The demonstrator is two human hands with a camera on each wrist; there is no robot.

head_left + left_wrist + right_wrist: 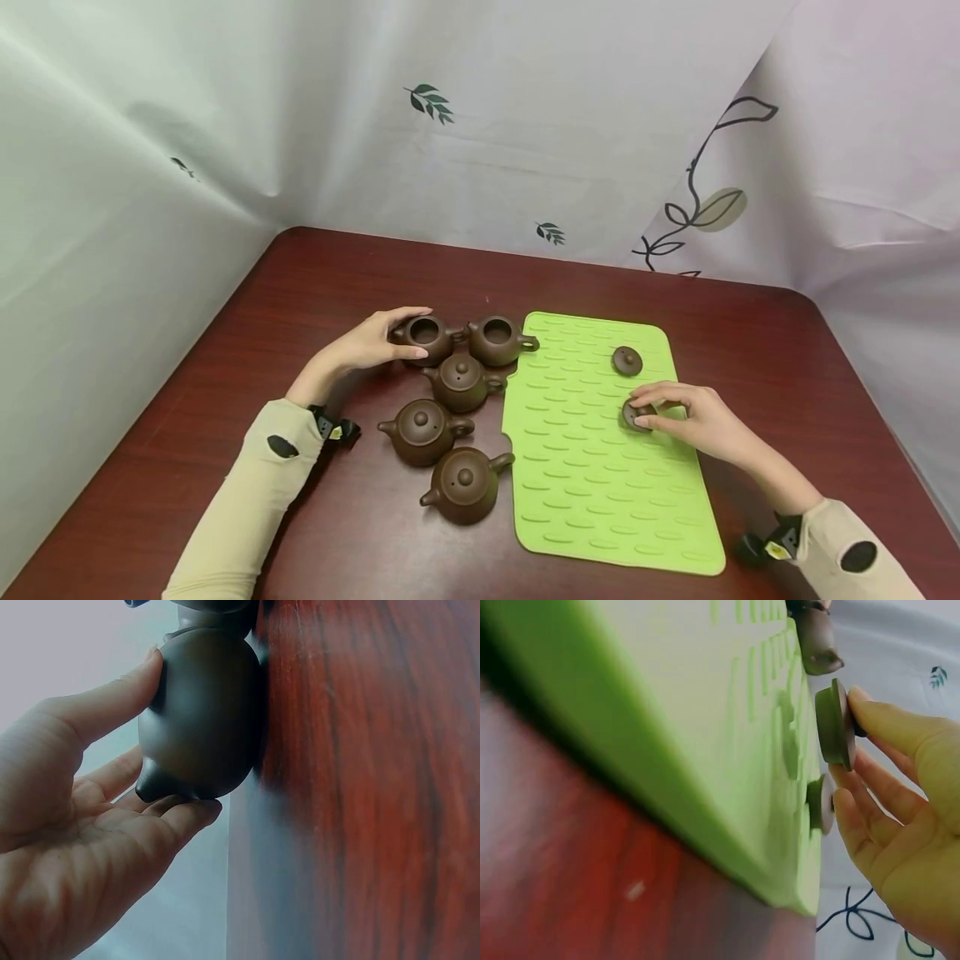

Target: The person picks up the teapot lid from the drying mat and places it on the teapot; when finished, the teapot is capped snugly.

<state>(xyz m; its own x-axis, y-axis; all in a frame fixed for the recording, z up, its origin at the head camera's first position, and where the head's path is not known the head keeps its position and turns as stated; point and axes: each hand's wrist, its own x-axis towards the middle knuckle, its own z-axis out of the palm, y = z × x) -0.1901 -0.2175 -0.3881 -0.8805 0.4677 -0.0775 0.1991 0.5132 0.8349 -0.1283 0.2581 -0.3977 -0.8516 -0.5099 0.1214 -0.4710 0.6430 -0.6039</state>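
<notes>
Lime green, the mat (570,517) is lying on the dark red table (337,533), and above its far half you are pinching a small brown lid (834,727) by the knob between the thumb and fingers of your right hand (697,421); in the right wrist view its underside seems to be hanging just clear of the mat. A second lid (627,361) is resting on the mat beyond it. Your left hand (371,342) is gripping a lidless teapot (425,333), thumb on one side and fingers on the other, its spout pointing towards your palm. Another lidless teapot (497,337) is standing just beside it, next to the mat, while three lidded teapots (462,379) are standing nearer you. You are, it seems, picking up a lid while steadying a teapot. The next move is probably calling for keeping that lid level, carrying it leftward over the rim without knocking the neighbouring teapots, and holding the gripped teapot still.
</notes>
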